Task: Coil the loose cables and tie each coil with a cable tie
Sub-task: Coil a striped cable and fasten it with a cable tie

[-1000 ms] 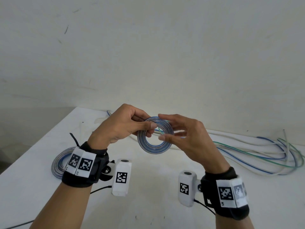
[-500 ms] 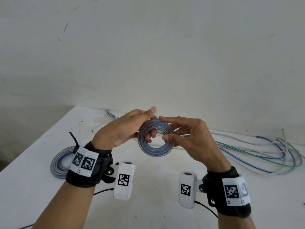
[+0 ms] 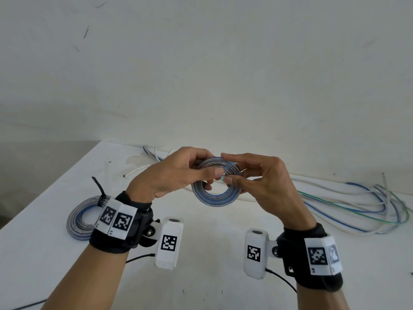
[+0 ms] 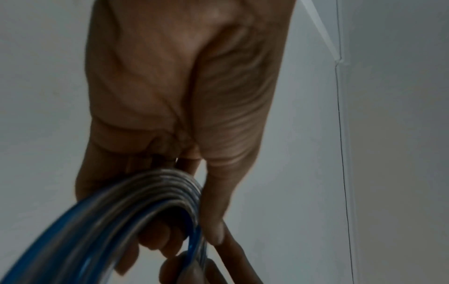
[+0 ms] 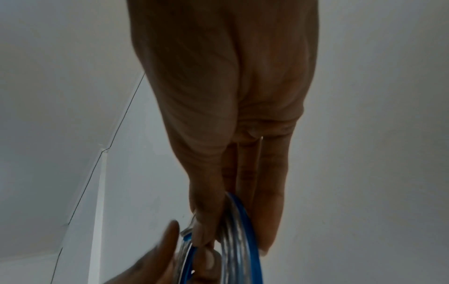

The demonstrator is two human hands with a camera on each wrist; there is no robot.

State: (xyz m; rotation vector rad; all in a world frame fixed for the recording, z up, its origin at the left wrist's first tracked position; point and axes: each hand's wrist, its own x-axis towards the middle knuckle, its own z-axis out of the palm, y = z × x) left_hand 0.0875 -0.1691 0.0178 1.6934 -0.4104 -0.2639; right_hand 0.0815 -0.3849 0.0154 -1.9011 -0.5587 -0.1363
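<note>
The left hand point(image 3: 172, 173) pinches the upper left of the small coil point(image 3: 215, 198), thumb lying across its front turns and the curled fingers behind it, mostly hidden from the head camera. The right hand point(image 3: 266, 182) pinches the coil's upper right between thumb and forefinger, its other fingers bent loosely behind the ring; a short green-tinted cable end shows between the two thumbs, though where it runs is hard to make out. The coil, clear cable with blue strands, is held upright in the air above the middle of the white table point(image 3: 212, 287), its top arc covered by both hands. In the left wrist view the coil point(image 4: 145, 211) is blurred and cut off at the lower left corner, with the left hand point(image 4: 179, 96) dark against the wall. In the right wrist view the coil point(image 5: 240, 240) appears edge-on and runs out of the bottom of the picture. Near the table's left edge lies a second coil point(image 3: 78, 220), partly hidden by the left wristband, bound with a black cable tie point(image 3: 100, 191) whose tail sticks up. Loose cables point(image 3: 357, 204), white, blue and green, sprawl along the far edge toward the right corner, cut off at the picture's right side.
</note>
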